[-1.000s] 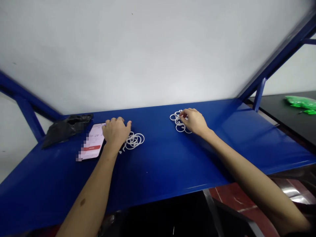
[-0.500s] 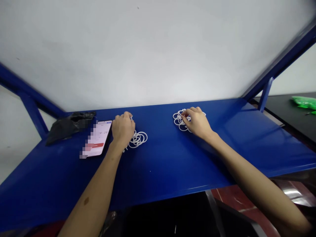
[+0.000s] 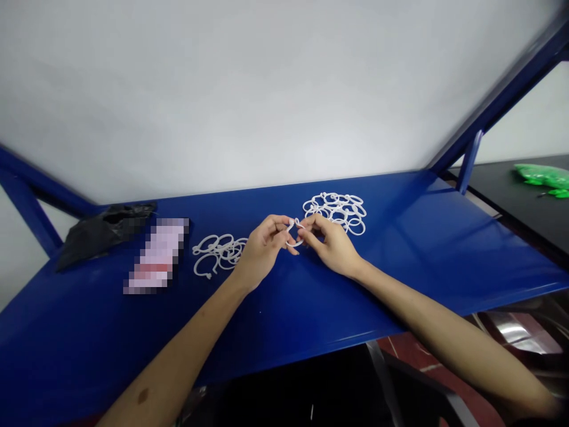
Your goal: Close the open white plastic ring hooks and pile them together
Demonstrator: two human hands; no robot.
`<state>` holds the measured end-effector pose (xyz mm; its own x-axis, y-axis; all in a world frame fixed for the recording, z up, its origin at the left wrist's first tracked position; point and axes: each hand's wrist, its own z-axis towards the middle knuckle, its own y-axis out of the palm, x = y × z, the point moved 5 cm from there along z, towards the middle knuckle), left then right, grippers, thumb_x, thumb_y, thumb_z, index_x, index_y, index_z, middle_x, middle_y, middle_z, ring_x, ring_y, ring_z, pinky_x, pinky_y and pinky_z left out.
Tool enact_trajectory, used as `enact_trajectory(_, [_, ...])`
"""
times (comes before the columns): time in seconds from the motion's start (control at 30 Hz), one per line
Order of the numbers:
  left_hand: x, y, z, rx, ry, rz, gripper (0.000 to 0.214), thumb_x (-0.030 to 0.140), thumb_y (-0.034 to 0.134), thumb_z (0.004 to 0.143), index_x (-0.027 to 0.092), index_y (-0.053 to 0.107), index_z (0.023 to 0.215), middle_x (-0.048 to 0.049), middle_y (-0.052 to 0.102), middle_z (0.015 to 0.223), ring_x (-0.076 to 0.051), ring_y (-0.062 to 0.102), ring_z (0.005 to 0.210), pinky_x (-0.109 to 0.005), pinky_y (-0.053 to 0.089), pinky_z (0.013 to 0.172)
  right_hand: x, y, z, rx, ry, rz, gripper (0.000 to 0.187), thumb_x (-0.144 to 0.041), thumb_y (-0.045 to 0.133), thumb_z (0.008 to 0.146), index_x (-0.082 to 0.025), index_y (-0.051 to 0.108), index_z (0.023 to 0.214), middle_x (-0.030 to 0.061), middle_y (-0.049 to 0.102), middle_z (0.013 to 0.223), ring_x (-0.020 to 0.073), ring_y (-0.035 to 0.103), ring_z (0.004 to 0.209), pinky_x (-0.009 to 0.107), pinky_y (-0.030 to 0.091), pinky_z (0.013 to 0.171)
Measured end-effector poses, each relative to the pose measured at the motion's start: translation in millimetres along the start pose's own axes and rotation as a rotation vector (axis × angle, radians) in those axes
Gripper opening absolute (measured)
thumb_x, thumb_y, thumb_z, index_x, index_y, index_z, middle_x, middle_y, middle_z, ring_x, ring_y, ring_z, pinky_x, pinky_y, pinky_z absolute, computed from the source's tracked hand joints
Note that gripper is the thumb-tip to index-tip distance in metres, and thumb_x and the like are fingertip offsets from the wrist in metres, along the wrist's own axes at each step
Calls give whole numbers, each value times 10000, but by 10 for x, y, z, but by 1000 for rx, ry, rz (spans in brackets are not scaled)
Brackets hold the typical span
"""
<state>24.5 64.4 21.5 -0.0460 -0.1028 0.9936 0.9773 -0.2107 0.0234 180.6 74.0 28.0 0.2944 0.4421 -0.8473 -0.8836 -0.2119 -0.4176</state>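
Observation:
My left hand (image 3: 263, 252) and my right hand (image 3: 331, 243) meet above the middle of the blue table, their fingertips pinching one white plastic ring (image 3: 294, 232) from either side. The ring is a split, clip-style loop, and my fingers hide part of it. Just left of my left hand lies a loose heap of similar rings (image 3: 217, 254). A larger, linked cluster of white rings (image 3: 335, 213) sits beyond my right hand, near the table's back edge.
The blue metal table (image 3: 311, 308) stands against a white wall. A pixelated phone (image 3: 156, 256) and a black plastic bag (image 3: 104, 234) lie at its left. A green bag (image 3: 542, 179) rests on a black surface to the right.
Both hands have moved off the ring heaps towards the middle and now hold one ring up between them. Both heaps are now uncovered, and the view has shifted slightly.

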Motion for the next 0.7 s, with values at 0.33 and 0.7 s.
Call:
enact_trajectory(0.33, [55,-10,-55,125,152,293,217,387,655,902,210,734,998,-56,759,998,-163,726,733,-280,620,644,-95,-50,-40,-22,-188,-202,185,-314,518,1012,-200,620,907,27,713,834,130,647,708,259,492,681])
enact_trajectory(0.7, [218,-6,-68,54,352,712,190,335,580,960,241,729,1029,-26,731,986,-150,672,799,-298,555,783,-209,-132,10,-74,-275,-487,260,-317,443,1031,-217,671,955,73,691,898,188,631,818,320,506,760])
